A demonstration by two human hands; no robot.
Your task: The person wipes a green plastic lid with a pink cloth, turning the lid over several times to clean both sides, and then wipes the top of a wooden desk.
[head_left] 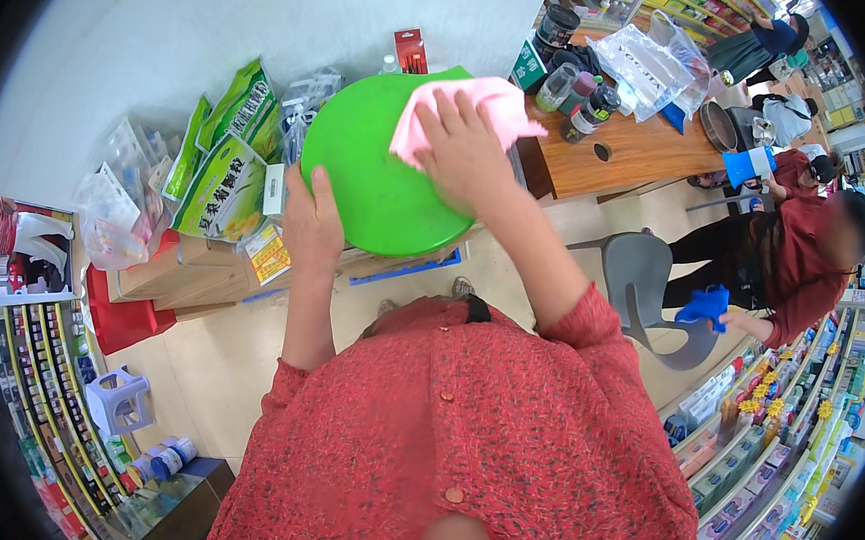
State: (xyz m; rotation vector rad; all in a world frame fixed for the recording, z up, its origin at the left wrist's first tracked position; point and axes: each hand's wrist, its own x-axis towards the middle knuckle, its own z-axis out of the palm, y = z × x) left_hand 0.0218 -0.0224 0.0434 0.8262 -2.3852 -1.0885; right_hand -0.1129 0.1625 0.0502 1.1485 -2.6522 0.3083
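Observation:
A round bright-green plastic piece, which looks like a stool seat or a lid, is held up before me. My left hand grips its left edge, the thumb resting on the flat face. On the upper right of that face lies a pink cloth. My right hand presses the cloth against the green surface with spread fingers. Whatever is directly behind the green piece is hidden.
Green product bags and a clear plastic bag stand at left. Bottles and a plastic bag sit on a wooden table. A grey chair stands near a person holding a blue cloth.

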